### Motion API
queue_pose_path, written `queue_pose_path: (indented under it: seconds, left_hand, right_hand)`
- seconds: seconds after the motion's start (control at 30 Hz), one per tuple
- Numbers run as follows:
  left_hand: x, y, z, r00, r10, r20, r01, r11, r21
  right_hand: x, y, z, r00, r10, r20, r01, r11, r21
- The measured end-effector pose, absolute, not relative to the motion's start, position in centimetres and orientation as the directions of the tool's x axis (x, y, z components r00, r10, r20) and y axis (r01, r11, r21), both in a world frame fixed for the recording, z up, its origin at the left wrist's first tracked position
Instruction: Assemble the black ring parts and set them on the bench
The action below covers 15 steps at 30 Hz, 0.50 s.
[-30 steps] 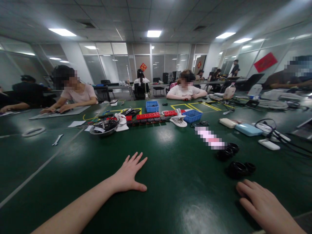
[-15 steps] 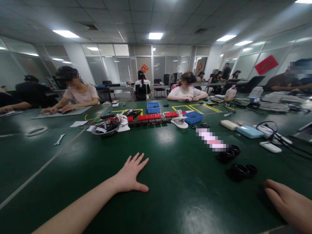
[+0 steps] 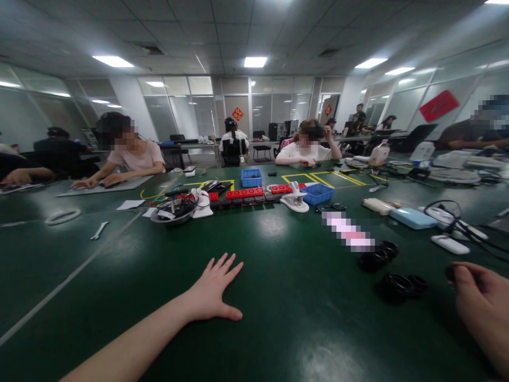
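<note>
My left hand lies flat on the green table, palm down with its fingers spread, holding nothing. At the right edge, my right hand is closed, thumb against fingers. A small black piece sticks out at its fingertips; the rest of it is hidden and its kind cannot be made out. Left of this hand lie black ring-shaped parts, apart from it. More black ring-shaped parts lie just behind them, beside a blurred-out pink item.
A wrench lies at the left, near a white ring. Further back are a bowl of cables, red-and-black blocks, a white clip stand and a blue bin. A light-blue case lies right. People sit around.
My right hand has moved up and turned, and a small black piece now shows at its fingertips. My left hand stays flat. The person opposite has raised a hand to the head.
</note>
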State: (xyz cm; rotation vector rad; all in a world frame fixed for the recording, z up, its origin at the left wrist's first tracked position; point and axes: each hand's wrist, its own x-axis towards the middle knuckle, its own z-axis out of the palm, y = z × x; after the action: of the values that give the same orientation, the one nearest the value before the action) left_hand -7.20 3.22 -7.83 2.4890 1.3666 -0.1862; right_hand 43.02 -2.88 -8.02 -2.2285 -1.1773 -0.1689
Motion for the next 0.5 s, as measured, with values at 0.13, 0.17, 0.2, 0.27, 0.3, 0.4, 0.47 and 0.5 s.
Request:
queue_pose_path:
  seconds: [0.13,0.17,0.2,0.27,0.3,0.4,0.47,0.5]
  left_hand:
    - [-7.3,3.2,-8.0,0.535,0.805,-0.257,0.844,-0.499,0.195]
    - [-7.4,3.3,-8.0,0.535,0.805,-0.258,0.844,-0.499,0.197]
    - [-7.4,3.3,-8.0,0.537,0.804,-0.256,0.843,-0.5,0.2]
    - [-7.4,3.3,-8.0,0.544,0.8,-0.252,0.838,-0.504,0.209]
    - [-7.4,3.3,-8.0,0.545,0.799,-0.252,0.837,-0.504,0.212]
    - [-7.4,3.3,-7.9,0.537,0.803,-0.258,0.843,-0.496,0.208]
    - [-7.3,3.3,-7.9,0.53,0.806,-0.263,0.847,-0.491,0.203]
    - [-7.3,3.3,-8.0,0.529,0.806,-0.264,0.848,-0.49,0.202]
  right_hand:
    - [41.9,-3.7,-8.5,0.482,0.64,0.598,0.873,-0.292,-0.391]
    - [41.5,-3.8,-8.6,0.461,0.62,0.635,0.885,-0.265,-0.384]
    - [41.2,-3.9,-8.8,0.447,0.608,0.656,0.891,-0.238,-0.386]
    - [40.5,-4.1,-8.9,0.426,0.637,0.642,0.895,-0.19,-0.404]
    - [40.2,-4.2,-9.0,0.412,0.666,0.622,0.895,-0.169,-0.412]
    - [39.5,-4.4,-9.1,0.37,0.743,0.558,0.897,-0.129,-0.424]
    - [39.3,-4.6,-9.0,0.369,0.76,0.535,0.891,-0.124,-0.438]
    - [39.2,-4.7,-9.0,0.374,0.765,0.525,0.885,-0.125,-0.448]
